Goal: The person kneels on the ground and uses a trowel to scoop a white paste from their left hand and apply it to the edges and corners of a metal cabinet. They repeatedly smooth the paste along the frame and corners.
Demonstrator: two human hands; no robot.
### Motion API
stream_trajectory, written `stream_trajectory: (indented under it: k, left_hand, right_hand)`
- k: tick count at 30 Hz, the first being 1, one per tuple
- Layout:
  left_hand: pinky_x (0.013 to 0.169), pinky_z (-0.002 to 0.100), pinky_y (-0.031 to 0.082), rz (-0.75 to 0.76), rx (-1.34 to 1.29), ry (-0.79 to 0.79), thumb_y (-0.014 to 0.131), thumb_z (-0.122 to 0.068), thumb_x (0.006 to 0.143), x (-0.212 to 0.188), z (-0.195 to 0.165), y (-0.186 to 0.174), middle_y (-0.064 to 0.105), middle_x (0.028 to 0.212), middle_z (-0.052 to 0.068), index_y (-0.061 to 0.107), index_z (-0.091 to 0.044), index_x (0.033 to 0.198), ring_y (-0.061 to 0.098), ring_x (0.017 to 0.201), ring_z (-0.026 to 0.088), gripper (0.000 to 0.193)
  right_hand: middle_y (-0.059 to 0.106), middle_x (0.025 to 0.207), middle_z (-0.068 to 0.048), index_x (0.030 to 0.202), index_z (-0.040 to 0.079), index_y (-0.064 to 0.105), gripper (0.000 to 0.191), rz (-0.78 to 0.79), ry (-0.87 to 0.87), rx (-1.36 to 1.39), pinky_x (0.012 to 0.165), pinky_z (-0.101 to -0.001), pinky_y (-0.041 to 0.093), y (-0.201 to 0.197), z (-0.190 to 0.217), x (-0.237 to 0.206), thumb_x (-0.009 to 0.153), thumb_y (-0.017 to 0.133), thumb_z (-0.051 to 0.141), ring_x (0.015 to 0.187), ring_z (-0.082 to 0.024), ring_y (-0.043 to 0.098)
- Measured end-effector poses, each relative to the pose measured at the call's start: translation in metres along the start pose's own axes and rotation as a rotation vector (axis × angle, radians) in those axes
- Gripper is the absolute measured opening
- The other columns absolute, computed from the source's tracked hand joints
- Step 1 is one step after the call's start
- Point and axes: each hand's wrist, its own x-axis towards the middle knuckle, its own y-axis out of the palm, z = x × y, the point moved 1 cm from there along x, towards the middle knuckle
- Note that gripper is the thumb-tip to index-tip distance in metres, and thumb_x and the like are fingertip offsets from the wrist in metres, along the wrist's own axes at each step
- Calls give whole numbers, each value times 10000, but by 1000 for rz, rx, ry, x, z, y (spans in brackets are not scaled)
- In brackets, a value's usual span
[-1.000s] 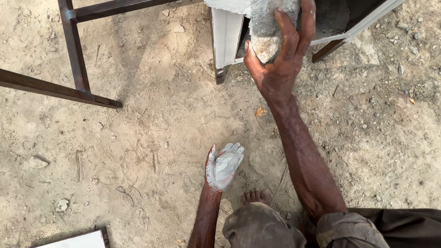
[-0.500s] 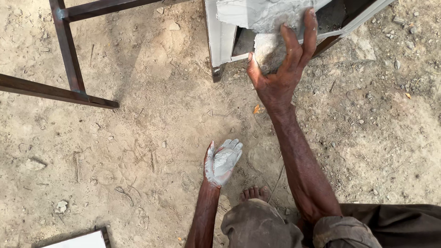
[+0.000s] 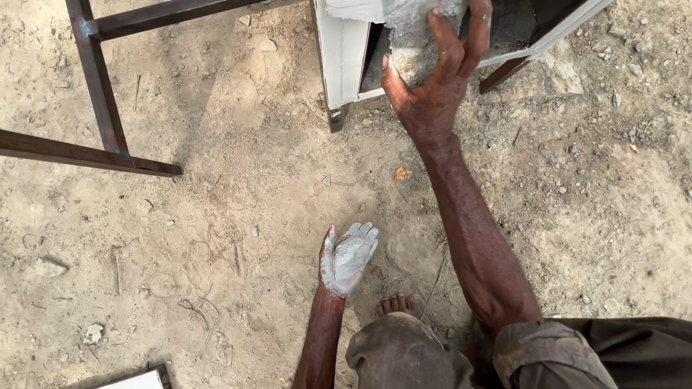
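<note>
My right hand [image 3: 432, 86] reaches forward and grips a pale grey lump of filler or stone [image 3: 414, 57], pressing it against the white-painted metal frame [image 3: 344, 50] at the top of the view. My left hand [image 3: 347, 256] hangs low over the sandy ground, palm up, fingers loosely apart. Grey paste coats its palm and fingers. It holds nothing. My bare toes [image 3: 398, 305] show just below the left hand, next to my bent knees in dirty brown trousers [image 3: 404, 356].
A dark rusty metal frame [image 3: 97, 94] stands at the upper left on the sandy ground [image 3: 216, 216]. Another dark bar [image 3: 508, 72] slants under the white frame. A white panel's corner [image 3: 137, 380] shows at the bottom left. Small stones and twigs lie scattered.
My right hand has shifted slightly with the grey lump against the white frame. My left hand stays low in nearly the same spot.
</note>
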Motion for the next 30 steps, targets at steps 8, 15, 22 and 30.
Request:
stream_trajectory:
  k: [8, 15, 22, 30]
  left_hand:
    - [1201, 540, 363, 20, -13, -21, 598, -432, 996, -2, 4, 3, 464, 1535, 309, 427, 79, 1474, 453, 1415, 457, 720]
    - [1204, 534, 360, -1, -25, -45, 605, -433, 982, 5, 5, -7, 477, 1540, 293, 449, 58, 1477, 456, 1421, 449, 715]
    - [1203, 536, 352, -4, -30, -22, 599, -441, 985, 4, -1, -1, 466, 1544, 277, 421, 43, 1487, 450, 1421, 436, 720]
    - [1283, 524, 255, 388, 107, 325, 578, -456, 1014, 4, -3, 85, 320, 1653, 271, 302, 61, 1570, 345, 1524, 400, 808]
  right_hand:
    - [109, 1729, -15, 1585, 226, 382, 905, 29, 76, 11, 1302, -436, 387, -33, 21, -16, 906, 944, 22, 1610, -241, 164]
    - [95, 1715, -16, 1604, 243, 388, 931, 45, 68, 19, 1287, -390, 457, -23, 25, 5, 907, 976, 56, 1623, -228, 187]
    - [103, 1693, -19, 1606, 231, 376, 936, 65, 25, -50, 1279, -417, 446, -12, 19, 2, 887, 964, 113, 1609, -218, 152]
    - [362, 1700, -205, 1519, 104, 415, 714, 144, 802, 702, 580, -376, 606, -100, 69, -34, 906, 773, 177, 882, -301, 623]
